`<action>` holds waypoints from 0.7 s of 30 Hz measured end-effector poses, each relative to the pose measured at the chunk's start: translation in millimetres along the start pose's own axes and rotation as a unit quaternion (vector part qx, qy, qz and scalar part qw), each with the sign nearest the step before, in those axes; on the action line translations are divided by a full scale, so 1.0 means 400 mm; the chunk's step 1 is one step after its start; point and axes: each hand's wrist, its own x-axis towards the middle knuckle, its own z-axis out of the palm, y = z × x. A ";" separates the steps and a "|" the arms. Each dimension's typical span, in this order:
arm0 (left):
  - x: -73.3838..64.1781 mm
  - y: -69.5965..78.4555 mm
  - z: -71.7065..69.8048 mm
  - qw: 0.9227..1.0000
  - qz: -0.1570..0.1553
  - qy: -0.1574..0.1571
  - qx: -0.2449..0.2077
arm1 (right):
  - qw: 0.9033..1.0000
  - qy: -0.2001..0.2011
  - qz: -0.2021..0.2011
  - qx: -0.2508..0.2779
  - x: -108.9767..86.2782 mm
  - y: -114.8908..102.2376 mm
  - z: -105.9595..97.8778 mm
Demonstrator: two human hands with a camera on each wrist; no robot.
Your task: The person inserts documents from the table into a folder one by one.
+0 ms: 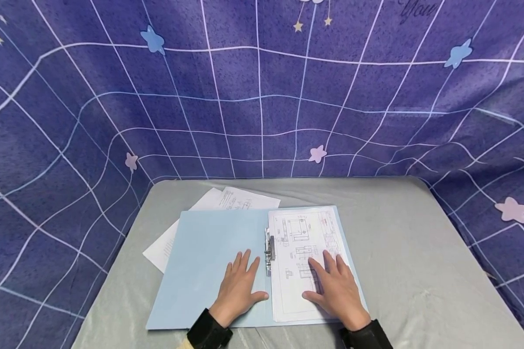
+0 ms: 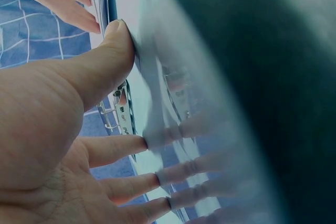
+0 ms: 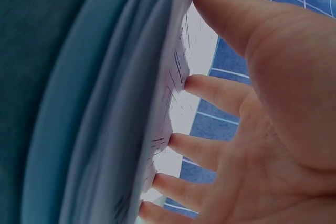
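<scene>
A light-blue folder (image 1: 214, 252) lies spread flat on the grey cloth, its metal clip (image 1: 269, 249) along the spine. On its right side sits a stack of printed technical drawings (image 1: 288, 295). My left hand (image 1: 239, 290), fingers spread, rests its fingertips on the bare inner cover; the left wrist view shows the thumb (image 2: 118, 38) touching the glossy surface. My right hand (image 1: 338, 293) lies with spread fingers on the top drawing sheet. In the right wrist view its fingertips (image 3: 178, 139) touch the paper, and several sheet edges show below.
Loose printed sheets (image 1: 249, 198) stick out from under the folder at the back left. The grey cloth (image 1: 419, 271) covers the table. A blue curtain (image 1: 262, 111) with grid lines and stars hangs behind and at both sides.
</scene>
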 end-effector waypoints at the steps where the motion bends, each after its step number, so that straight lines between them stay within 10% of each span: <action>1: 0.000 0.001 0.000 1.000 0.000 0.001 0.001 | 1.000 0.002 0.001 -0.003 0.000 0.000 0.001; 21: -0.002 -0.004 0.000 1.000 0.005 -0.004 -0.006 | 1.000 -0.001 0.004 -0.016 -0.002 0.005 0.012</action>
